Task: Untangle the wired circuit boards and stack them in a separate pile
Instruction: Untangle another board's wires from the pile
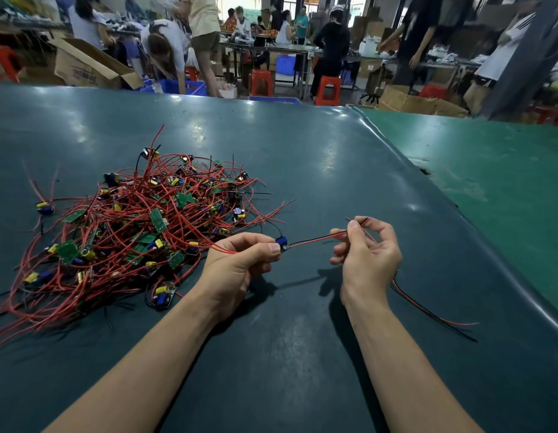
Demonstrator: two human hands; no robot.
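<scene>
A tangled heap of small green circuit boards with red and black wires [140,226] lies on the left of the dark green table [302,170]. My left hand [237,264] pinches one small board with a blue capacitor [282,244] just right of the heap. Its red and black wires [318,239] stretch rightwards to my right hand [368,248], which pinches them between thumb and forefinger. More red and black wire ends [427,310] trail out below my right hand onto the table.
One loose board [46,207] lies apart at the heap's left. A lighter green table [490,170] adjoins on the right, past a raised seam. Beyond the far edge are people, red stools, blue crates and cardboard boxes.
</scene>
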